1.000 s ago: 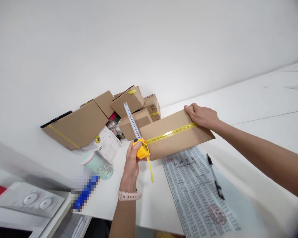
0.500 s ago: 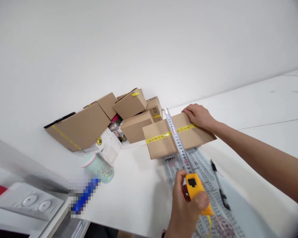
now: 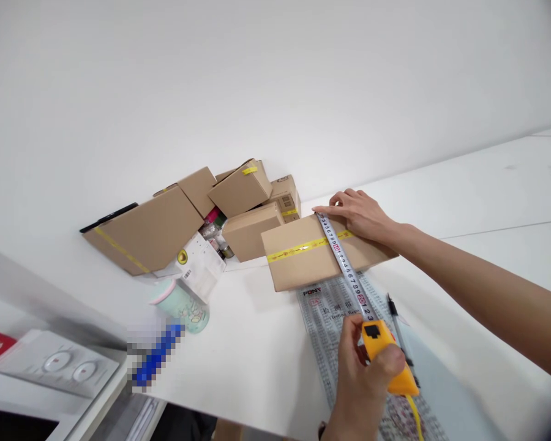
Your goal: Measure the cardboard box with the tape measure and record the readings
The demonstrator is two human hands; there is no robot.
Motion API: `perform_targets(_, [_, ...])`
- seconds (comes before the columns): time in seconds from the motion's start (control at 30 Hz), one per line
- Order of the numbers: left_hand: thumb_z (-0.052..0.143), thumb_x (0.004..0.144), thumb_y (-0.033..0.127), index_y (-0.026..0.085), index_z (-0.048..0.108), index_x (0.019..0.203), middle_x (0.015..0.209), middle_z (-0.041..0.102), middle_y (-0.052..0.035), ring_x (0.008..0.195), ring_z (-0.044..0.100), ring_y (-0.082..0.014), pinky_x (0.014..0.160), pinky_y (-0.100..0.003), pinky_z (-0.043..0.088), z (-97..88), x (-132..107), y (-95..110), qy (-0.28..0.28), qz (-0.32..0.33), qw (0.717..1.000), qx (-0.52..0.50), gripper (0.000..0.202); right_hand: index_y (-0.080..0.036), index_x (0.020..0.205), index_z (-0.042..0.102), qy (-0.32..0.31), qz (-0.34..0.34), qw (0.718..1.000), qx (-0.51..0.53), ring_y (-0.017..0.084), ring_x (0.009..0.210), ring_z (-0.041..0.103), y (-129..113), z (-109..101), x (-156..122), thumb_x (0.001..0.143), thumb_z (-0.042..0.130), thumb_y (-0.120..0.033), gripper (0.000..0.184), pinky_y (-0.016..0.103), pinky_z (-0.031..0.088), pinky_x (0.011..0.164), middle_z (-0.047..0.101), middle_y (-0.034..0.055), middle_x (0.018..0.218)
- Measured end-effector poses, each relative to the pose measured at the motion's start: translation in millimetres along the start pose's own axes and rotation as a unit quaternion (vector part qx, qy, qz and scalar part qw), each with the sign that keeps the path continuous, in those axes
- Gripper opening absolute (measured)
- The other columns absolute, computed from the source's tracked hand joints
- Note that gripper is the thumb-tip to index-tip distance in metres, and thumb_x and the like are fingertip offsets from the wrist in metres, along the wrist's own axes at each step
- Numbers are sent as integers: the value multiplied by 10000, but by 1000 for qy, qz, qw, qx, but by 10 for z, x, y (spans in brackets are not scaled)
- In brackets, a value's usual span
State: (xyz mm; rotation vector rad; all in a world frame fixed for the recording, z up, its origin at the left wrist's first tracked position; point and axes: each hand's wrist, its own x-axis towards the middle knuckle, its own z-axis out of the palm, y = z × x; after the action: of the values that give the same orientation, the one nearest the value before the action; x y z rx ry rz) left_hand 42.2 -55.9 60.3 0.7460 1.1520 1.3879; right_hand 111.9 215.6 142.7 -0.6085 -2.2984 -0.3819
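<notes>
In the head view, my left hand (image 3: 365, 373) is closed around a yellow tape measure (image 3: 388, 358). Its metal blade (image 3: 344, 260) is pulled out and lies across the top of a cardboard box (image 3: 298, 260) sealed with yellow tape. My right hand (image 3: 360, 214) lies at the box's far edge. One outstretched finger of it presses the blade's end there, while the other fingers curl over the edge and are partly hidden. Under the near side of the box, a printed sheet or bag (image 3: 324, 331) lies flat on the table, with a black pen (image 3: 395, 312) partly behind the tape measure.
Several cardboard boxes (image 3: 252, 233) are stacked against the wall at the back left. A mint-green cup (image 3: 183, 306) with a pink rim stands before a white card (image 3: 197, 266). A white panel with two dials (image 3: 57, 361) is at the lower left, beside the table's edge.
My right hand has shifted left along the box's far edge onto the blade's end. My left hand and the tape measure have moved right, so the blade crosses the box further right.
</notes>
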Motion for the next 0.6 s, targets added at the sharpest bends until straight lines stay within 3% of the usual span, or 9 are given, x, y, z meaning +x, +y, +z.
perform_targets(0.47, [789,651,520,186,513,1056,799,500,-5,715,432,-132,649,-241,434,50,41,-5,-5,23,999,45,593,-374,1276,662,-25,-2,1000,-4,255,913,486,-22,-7,23,930,368,-104,529,374,328,772,624,100,1053])
perform_targets(0.6, [779,633,500,183,495,1159,873,547,-35,745,493,-158,675,-268,470,-7,-70,-54,-1,15,999,37,676,-325,1389,563,-11,70,997,-14,264,902,505,-60,-19,-27,1011,294,-285,466,398,337,789,656,108,1001])
